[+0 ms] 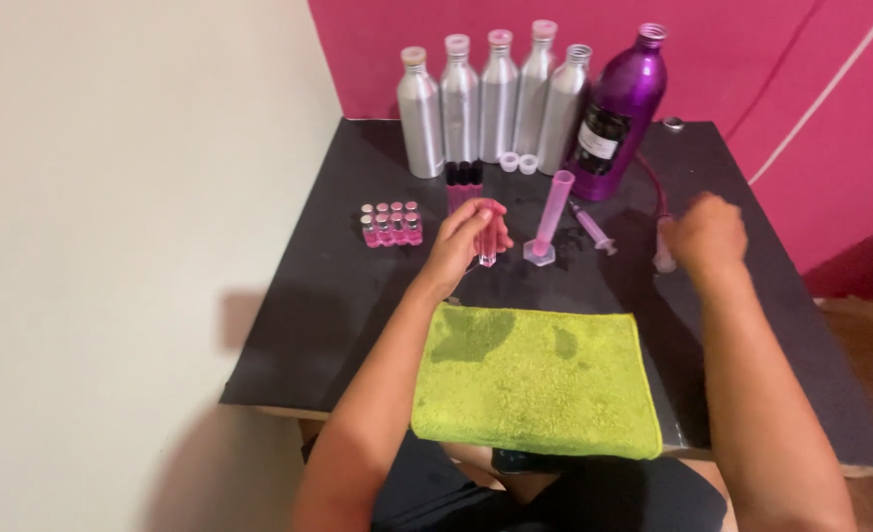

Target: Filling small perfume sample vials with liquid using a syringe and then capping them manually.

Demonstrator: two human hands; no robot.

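Note:
My left hand [464,241] grips a slim clear vial of pink liquid [486,244], held upright just above the black table [338,296]. My right hand [707,234] hovers blurred over the table's right side, fingers curled, close to a small clear tube [664,251]; whether it holds anything I cannot tell. A pink measuring cylinder [551,214] stands between the hands, with a syringe [592,227] lying beside it. A cluster of small pink-filled vials [390,226] sits left of my left hand.
Several silver aluminium bottles [495,99] and one purple bottle [618,103] line the back edge against a pink wall. Two white caps [518,162] lie before them. A green towel [538,379] with damp patches covers the near edge.

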